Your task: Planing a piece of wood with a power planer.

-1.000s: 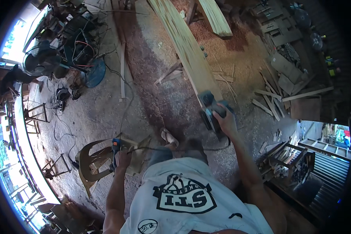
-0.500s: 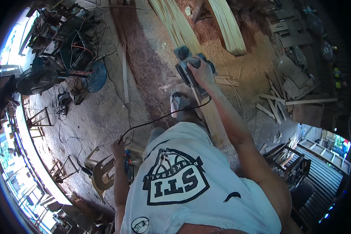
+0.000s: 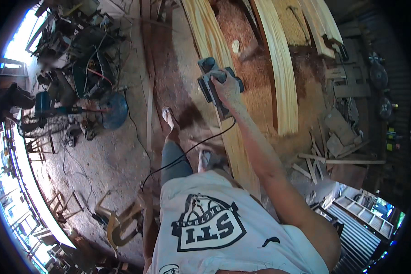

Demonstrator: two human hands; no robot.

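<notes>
My right hand (image 3: 228, 90) is closed round the rear handle of a dark electric hand planer (image 3: 206, 89). The planer sits on the upper face of a long pale wooden board (image 3: 243, 160), which runs from beside my legs to the far edge of the view. From the planer's back end a black power cord (image 3: 201, 142) curves left across my legs. Low on the left, my left hand (image 3: 145, 197) is closed on the cord; its fingers show only in part.
More long boards (image 3: 285, 96) lie to the right over reddish shavings. Wood offcuts (image 3: 316, 166) are heaped farther right. At left stand a fan (image 3: 43, 116), a blue round object (image 3: 114, 111) and a tan chair-like frame (image 3: 118, 223). Loose cables cross the floor.
My left foot has stepped forward into view. The planer is farther along the board with my right hand on it, and more boards show at right. My left hand still holds the cord.
</notes>
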